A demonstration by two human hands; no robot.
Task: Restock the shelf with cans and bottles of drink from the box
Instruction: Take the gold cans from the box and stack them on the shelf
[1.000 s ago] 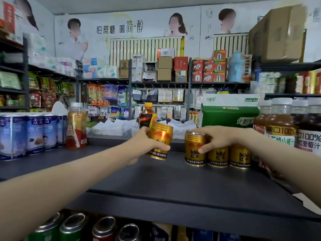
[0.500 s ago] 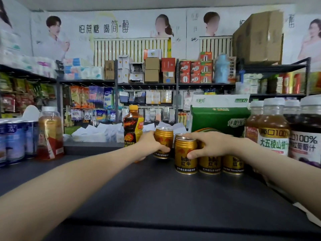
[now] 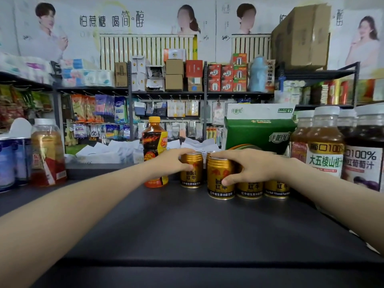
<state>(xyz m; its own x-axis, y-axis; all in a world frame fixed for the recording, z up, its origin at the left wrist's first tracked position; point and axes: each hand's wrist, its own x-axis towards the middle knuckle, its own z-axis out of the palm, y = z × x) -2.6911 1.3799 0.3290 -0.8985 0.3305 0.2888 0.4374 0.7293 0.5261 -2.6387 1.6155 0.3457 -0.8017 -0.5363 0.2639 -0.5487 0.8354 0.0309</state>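
Note:
Several gold drink cans stand near the back of the dark shelf [image 3: 187, 229]. My left hand [image 3: 173, 163] grips one gold can [image 3: 191, 175], which stands upright on the shelf just right of an orange-capped bottle [image 3: 154, 150]. My right hand [image 3: 249, 167] is wrapped around the front gold can [image 3: 220, 183], thumb on its face. Two more gold cans [image 3: 250, 189] [image 3: 277, 189] stand to the right, partly hidden under my right hand and wrist. Another can top shows behind, between my hands.
Tall juice bottles [image 3: 326, 146] crowd the right end of the shelf. A green and white carton [image 3: 259, 129] sits behind the cans. On the left stand a jar-like bottle [image 3: 48, 156] and blue cans [image 3: 8, 163]. Goods shelves fill the background.
My left hand brought its tilted can down and back; it now stands on the shelf beside the bottle. My right hand stayed on the front can. The camera moved closer and higher.

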